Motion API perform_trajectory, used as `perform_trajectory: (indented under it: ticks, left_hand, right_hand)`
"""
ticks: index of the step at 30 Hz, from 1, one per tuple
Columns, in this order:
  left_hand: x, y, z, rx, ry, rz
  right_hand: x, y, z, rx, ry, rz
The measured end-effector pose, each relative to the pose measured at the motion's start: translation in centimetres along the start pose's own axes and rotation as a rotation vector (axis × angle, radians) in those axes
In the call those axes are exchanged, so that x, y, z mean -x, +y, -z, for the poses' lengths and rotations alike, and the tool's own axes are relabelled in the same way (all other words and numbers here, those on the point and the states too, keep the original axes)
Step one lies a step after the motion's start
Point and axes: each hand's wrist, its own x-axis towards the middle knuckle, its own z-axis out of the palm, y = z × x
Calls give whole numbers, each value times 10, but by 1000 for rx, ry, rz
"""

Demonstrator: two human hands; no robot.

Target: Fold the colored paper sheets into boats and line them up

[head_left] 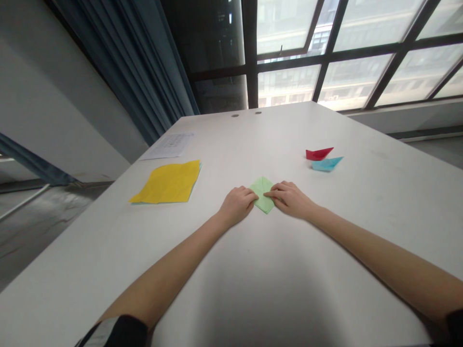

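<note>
A light green folded paper lies on the white table in a diamond shape, with crease lines on its face. My left hand grips its left corner, fingers curled and thumb resting on top. At the opposite corner, my right hand is closed on the paper, with a fingertip pressed onto its upper face. Both side corners are partly hidden under my fingers.
A stack of paper sheets with a yellow one on top lies to the left. Behind it is a printed white sheet. To the right sit a red paper boat and a blue paper boat. The white table extends toward the windows.
</note>
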Motion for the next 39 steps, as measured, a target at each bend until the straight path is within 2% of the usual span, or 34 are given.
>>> perform_trajectory:
  ticks: [9,18,24,31,39]
  left_hand:
    - [-2,11,5,-181,-21,176]
    - [1,7,2,-224,59,402]
    - [2,2,-1,-101,98,445]
    - [-2,1,0,211,153,545]
    - [0,0,-3,195,138,487]
  right_hand:
    - [0,-4,-1,124,52,-123]
    - [0,-9,5,391,62,-164]
    - [1,-10,4,351,58,-207]
    - [2,-4,-1,212,80,-276]
    - [1,2,-5,177,39,-303]
